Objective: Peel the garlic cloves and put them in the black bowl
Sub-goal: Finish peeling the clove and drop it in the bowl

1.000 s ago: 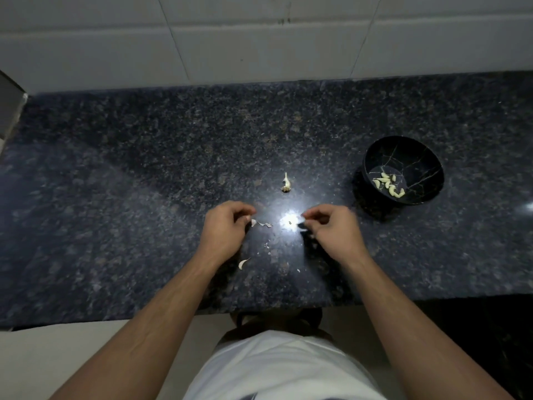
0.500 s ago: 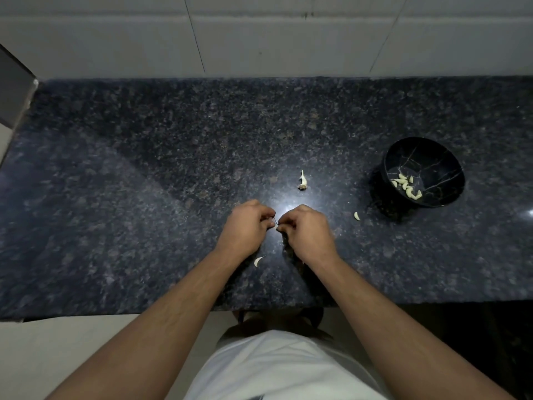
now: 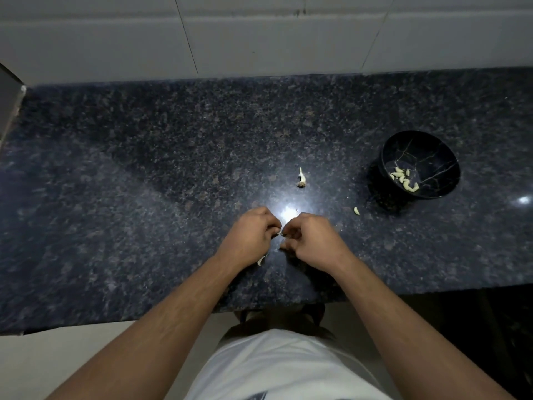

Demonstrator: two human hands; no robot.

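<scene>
My left hand (image 3: 250,237) and my right hand (image 3: 311,241) meet fingertip to fingertip low over the dark granite counter (image 3: 144,197). Between them they pinch a small garlic clove (image 3: 280,233), mostly hidden by the fingers. The black bowl (image 3: 421,164) stands at the right and holds several peeled cloves (image 3: 404,179). One loose peeled clove (image 3: 357,211) lies on the counter just left of the bowl. A garlic stem remnant (image 3: 301,179) lies beyond my hands.
A pale piece of garlic skin (image 3: 262,260) lies on the counter under my left wrist. White wall tiles (image 3: 259,36) back the counter. The counter's front edge runs just below my forearms, with a light floor to the left.
One second ago my hands were apart; they came together and now both pinch the clove. The view shifted, so the bowl sits further right. A loose clove shows beside the bowl.
</scene>
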